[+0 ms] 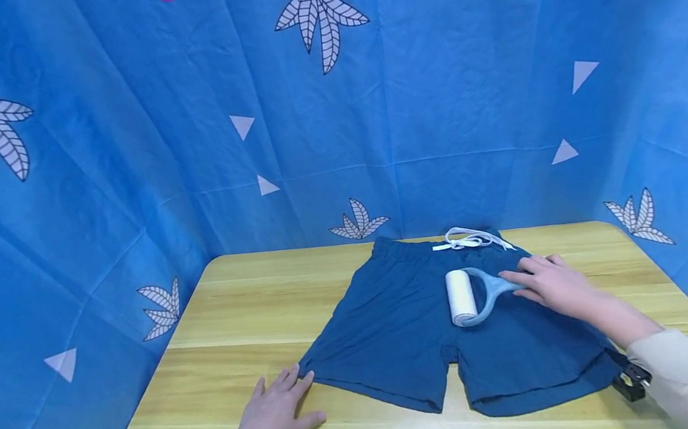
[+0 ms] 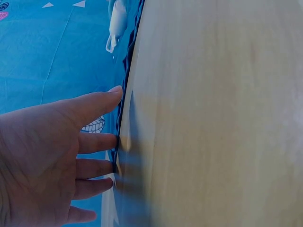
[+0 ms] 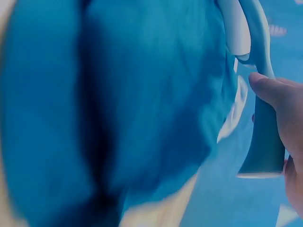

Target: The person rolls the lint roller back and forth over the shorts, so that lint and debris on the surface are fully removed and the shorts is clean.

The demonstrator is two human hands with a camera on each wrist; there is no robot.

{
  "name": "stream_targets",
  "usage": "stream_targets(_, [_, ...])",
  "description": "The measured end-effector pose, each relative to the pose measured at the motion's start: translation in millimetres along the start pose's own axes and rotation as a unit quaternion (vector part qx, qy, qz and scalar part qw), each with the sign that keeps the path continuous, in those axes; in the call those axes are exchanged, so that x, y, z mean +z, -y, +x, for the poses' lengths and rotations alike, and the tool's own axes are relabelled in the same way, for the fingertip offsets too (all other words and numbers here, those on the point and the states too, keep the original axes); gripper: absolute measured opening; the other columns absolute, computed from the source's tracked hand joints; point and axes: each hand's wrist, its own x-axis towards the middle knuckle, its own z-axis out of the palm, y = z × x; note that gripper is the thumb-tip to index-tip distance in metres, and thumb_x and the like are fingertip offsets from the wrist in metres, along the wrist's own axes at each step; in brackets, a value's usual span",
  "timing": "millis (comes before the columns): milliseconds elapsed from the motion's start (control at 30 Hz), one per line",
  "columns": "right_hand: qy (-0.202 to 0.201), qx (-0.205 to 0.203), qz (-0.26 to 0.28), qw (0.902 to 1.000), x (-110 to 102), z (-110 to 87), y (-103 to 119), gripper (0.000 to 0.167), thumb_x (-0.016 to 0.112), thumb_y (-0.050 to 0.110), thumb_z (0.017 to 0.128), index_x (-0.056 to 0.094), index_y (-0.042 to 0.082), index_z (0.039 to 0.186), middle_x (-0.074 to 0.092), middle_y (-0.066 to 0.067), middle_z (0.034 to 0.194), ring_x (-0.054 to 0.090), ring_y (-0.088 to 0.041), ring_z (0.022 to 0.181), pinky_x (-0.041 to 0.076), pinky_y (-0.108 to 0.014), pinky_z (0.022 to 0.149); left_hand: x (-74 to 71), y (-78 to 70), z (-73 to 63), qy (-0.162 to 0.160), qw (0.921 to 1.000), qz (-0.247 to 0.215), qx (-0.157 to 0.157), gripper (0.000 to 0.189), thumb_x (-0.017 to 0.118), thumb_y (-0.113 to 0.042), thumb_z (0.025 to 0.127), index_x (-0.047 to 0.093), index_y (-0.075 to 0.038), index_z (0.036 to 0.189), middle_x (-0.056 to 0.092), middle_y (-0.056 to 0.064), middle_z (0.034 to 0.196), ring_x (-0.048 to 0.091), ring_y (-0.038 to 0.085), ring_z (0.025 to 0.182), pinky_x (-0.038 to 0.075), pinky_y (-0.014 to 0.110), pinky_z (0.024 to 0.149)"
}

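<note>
Your lint roller (image 1: 496, 287) lies over the upper part of the dark blue shorts (image 1: 398, 337), a little toward one o'clock of their middle; its white roll (image 1: 461, 297) stands at the nine o'clock end, and its blue handle runs off toward three o'clock. You have that handle in your right hand (image 1: 552, 282), fingers and thumb curled about it; the right wrist view shows your thumb laid along the handle, with the flared end past your grip. Your left hand (image 1: 278, 409) is at about eight o'clock from the roller, fingers straight and slightly spread, thumb well out to the side; its fingertips touch the outer corner of the near leg hem, and it has hold of nothing. The shorts lie flat, waistband at twelve o'clock and leg openings at six; the white drawstring (image 1: 465, 242) is tied in a bow just beyond the roller, toward twelve. By your right cuff (image 1: 670, 353), at four o'clock from the roller, sits a small black device (image 1: 630, 383); beneath everything is the wood-grained table (image 1: 253, 311); a blue patterned cloth (image 1: 465, 99) hangs beyond it, from ten o'clock round to two.
</note>
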Motion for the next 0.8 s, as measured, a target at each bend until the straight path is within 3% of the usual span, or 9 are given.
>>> stream_targets(167, [-0.012, 0.011, -0.029, 0.9995, -13.1, -37.2, -27.1, 0.037, 0.077, 0.017, 0.077, 0.072, 0.015, 0.113, 0.056, 0.004, 0.082, 0.048, -0.013, 0.073, 0.038, -0.037, 0.066, -1.4, -0.9, -0.4, 0.003, 1.0, 0.001, 0.0, 0.075, 0.059, -0.063, 0.085, 0.05, -0.017, 0.144, 0.04, 0.014, 0.154, 0.038, 0.037, 0.142, 0.021, 0.069, 0.114])
stream_targets(367, [-0.009, 0.038, -0.063, 0.9973, -30.8, -81.2, -54.9, 0.029, 0.072, 0.025, 0.084, 0.072, 0.016, 0.111, 0.049, 0.009, 0.078, 0.041, -0.01, 0.069, 0.031, -0.033, 0.063, -0.5, -1.7, -0.4, 0.004, 1.0, 0.001, 0.002, 0.075, 0.059, -0.063, 0.085, 0.05, -0.017, 0.144, 0.04, 0.014, 0.154, 0.038, 0.037, 0.142, 0.021, 0.069, 0.114])
stream_targets(467, [0.003, 0.062, -0.086, 0.9944, -37.5, -99.7, -65.3, 0.03, 0.062, 0.038, 0.092, 0.073, 0.015, 0.107, 0.048, 0.009, 0.076, 0.04, -0.011, 0.068, 0.03, -0.033, 0.061, 0.1, -2.3, -0.9, 0.005, 1.0, -0.001, 0.002, 0.075, 0.059, -0.064, 0.086, 0.05, -0.017, 0.144, 0.04, 0.015, 0.154, 0.038, 0.037, 0.142, 0.021, 0.07, 0.114])
stream_targets(567, [0.01, 0.078, -0.101, 0.9918, -42.5, -112.1, -71.9, 0.052, 0.04, 0.053, 0.096, 0.073, 0.014, 0.104, 0.048, 0.007, 0.076, 0.04, -0.013, 0.066, 0.032, -0.035, 0.059, -0.5, -2.9, -1.8, 0.006, 1.0, -0.002, -0.002, 0.075, 0.059, -0.063, 0.086, 0.05, -0.016, 0.144, 0.04, 0.015, 0.154, 0.038, 0.037, 0.142, 0.021, 0.07, 0.114])
stream_targets(633, [-0.001, 0.081, -0.107, 0.9909, -46.1, -117.7, -74.8, 0.067, 0.027, 0.06, 0.095, 0.074, 0.013, 0.102, 0.049, 0.005, 0.077, 0.042, -0.015, 0.065, 0.035, -0.038, 0.058, -1.1, -3.5, -1.9, 0.006, 1.0, 0.001, -0.004, 0.075, 0.059, -0.063, 0.086, 0.05, -0.016, 0.144, 0.04, 0.015, 0.154, 0.039, 0.036, 0.142, 0.021, 0.069, 0.114])
stream_targets(800, [-0.035, 0.098, -0.095, 0.99, -54.3, -125.5, -77.6, 0.081, 0.012, 0.067, 0.09, 0.072, 0.013, 0.1, 0.052, 0.003, 0.08, 0.045, -0.019, 0.068, 0.036, -0.045, 0.061, -1.9, -4.2, -1.0, 0.004, 1.0, 0.004, -0.002, 0.075, 0.059, -0.063, 0.086, 0.05, -0.016, 0.143, 0.041, 0.015, 0.154, 0.039, 0.036, 0.142, 0.021, 0.07, 0.113])
